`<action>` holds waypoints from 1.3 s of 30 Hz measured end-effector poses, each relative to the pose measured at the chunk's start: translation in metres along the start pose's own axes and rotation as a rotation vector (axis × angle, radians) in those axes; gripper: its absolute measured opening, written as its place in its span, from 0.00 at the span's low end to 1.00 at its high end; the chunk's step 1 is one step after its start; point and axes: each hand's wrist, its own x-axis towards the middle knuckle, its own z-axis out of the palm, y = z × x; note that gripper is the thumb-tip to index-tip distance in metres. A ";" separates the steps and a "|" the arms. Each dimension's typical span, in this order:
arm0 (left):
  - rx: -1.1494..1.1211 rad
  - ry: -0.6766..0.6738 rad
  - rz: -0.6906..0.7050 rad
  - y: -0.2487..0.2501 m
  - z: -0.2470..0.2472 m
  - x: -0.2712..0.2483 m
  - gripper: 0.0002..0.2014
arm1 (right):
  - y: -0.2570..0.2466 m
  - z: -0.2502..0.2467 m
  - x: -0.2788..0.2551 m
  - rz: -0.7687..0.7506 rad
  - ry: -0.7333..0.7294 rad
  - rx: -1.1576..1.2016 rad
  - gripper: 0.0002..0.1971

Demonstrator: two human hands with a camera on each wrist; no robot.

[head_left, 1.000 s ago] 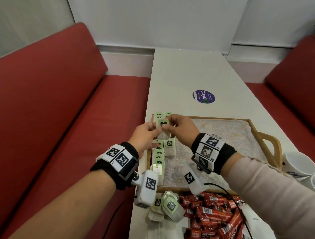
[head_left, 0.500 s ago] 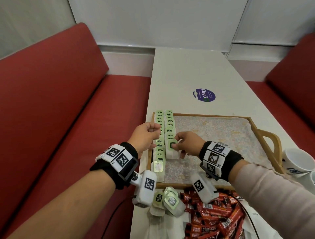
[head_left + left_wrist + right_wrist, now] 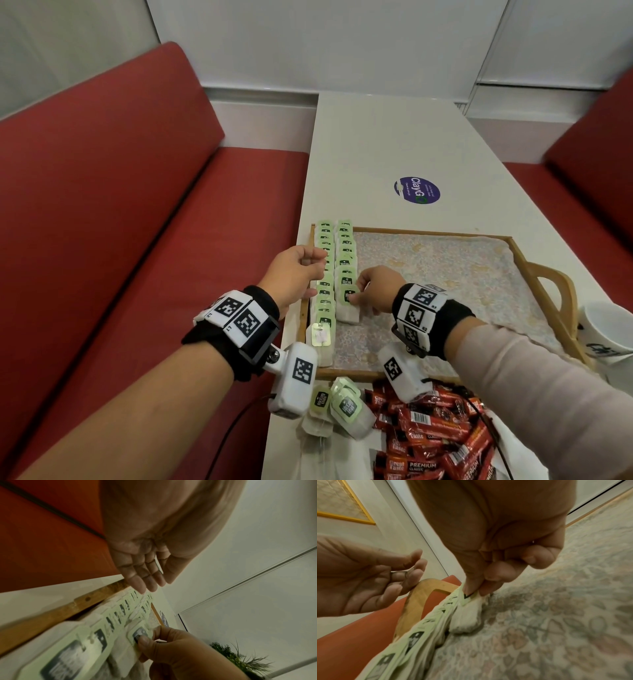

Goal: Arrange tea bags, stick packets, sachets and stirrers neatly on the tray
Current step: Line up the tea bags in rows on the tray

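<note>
Lowered onto the tray (image 3: 551,270), right hand (image 3: 371,289) pinches tea bag (image 3: 348,305); left hand (image 3: 294,274) relaxed.

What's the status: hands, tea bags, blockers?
Right hand pinches green-tagged white tea bag, second row. Left hand open, empty. Wooden tray unobstructed.

Head camera looks forward and down over the tray (image 3: 416,233). Both wrist cameras sit close beneath the palms, apparently tilted upward; each shows the tea bags (image 3: 109,623) (image 3: 418,632).
</note>
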 end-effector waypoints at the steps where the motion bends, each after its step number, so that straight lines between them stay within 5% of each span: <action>1: 0.001 0.001 -0.001 0.000 0.000 0.000 0.08 | -0.001 -0.001 0.000 -0.002 0.014 0.014 0.19; 13: 0.013 0.017 -0.002 0.000 0.002 0.000 0.07 | -0.002 -0.006 -0.002 -0.056 0.153 0.019 0.14; 17: 0.017 0.021 0.004 0.000 0.003 -0.001 0.07 | -0.006 -0.003 -0.006 -0.107 0.043 -0.054 0.06; 33: 0.069 -0.013 0.003 -0.011 -0.005 -0.056 0.08 | -0.012 0.005 -0.080 -0.155 -0.012 -0.052 0.06; 39: 0.183 -0.067 -0.053 -0.030 -0.008 -0.085 0.06 | -0.002 0.028 -0.115 -0.081 -0.059 -0.217 0.09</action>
